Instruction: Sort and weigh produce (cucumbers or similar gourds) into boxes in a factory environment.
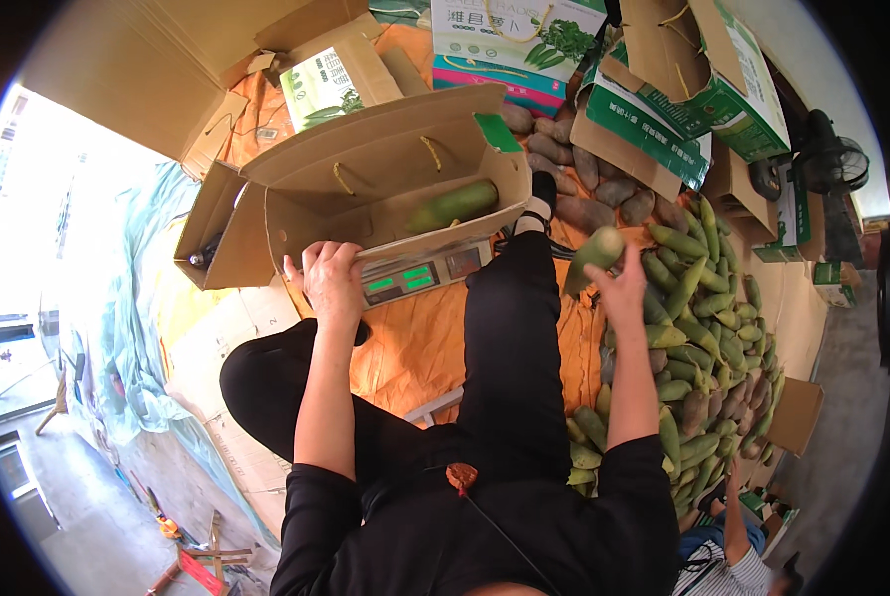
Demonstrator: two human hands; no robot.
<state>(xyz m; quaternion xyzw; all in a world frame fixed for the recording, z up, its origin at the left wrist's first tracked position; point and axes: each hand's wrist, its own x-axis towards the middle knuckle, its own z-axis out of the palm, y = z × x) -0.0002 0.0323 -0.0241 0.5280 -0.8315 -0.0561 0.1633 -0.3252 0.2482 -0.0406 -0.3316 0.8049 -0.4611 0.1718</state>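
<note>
An open cardboard box (385,214) with yellow cord handles stands before me, tilted. One green radish (455,207) lies inside it. My left hand (331,278) is closed on the box's near edge, fingers hooked over the rim. Just below that edge shows a scale (405,281) with a lit green display. To the right of the box, my right hand (619,293) grips another green radish (594,258), its pale end pointing up. This hand is above the left side of a large heap of green radishes (698,338).
Brownish-red roots (584,209) lie beyond my right foot. Printed cartons (524,45) and more open boxes (644,119) stand at the back. A black fan (832,159) is far right. Orange sheeting (405,348) covers the floor. Another person's arm (735,521) shows at lower right.
</note>
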